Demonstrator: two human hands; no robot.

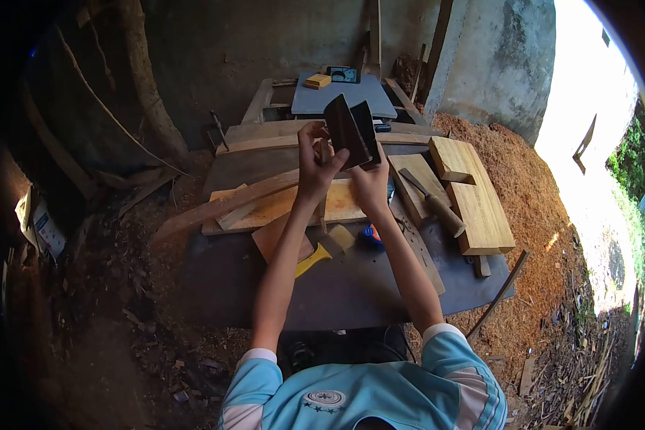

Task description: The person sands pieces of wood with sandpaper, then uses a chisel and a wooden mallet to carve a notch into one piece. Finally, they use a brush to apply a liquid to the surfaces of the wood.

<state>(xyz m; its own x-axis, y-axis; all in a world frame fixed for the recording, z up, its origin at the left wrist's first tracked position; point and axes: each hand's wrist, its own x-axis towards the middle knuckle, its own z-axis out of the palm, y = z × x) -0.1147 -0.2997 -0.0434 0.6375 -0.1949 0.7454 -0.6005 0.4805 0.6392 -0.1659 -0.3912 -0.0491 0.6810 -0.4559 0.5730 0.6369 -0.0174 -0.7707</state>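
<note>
A dark, flat-sided angular piece [348,132] is held up above the middle of the dark table [322,304]. My left hand [318,161] grips its left side, thumb pressed on the near face. On its lower right, my right hand [373,183] is wrapped around it, with the fingers partly hidden. Beneath the hands lie wooden boards [276,208]. A yellow-handled tool [312,261] lies near my left forearm, beside a small pale block [342,237]. Close to my right forearm is a blue and orange object [372,233].
A chisel [444,215] rests on the right among boards, beside a notched wooden block [480,208]. Behind stands a blue-grey board [365,97] bearing yellow blocks [317,81] and a phone [343,74]. A thin strip [498,294] juts past the right table edge. Sawdust covers the ground.
</note>
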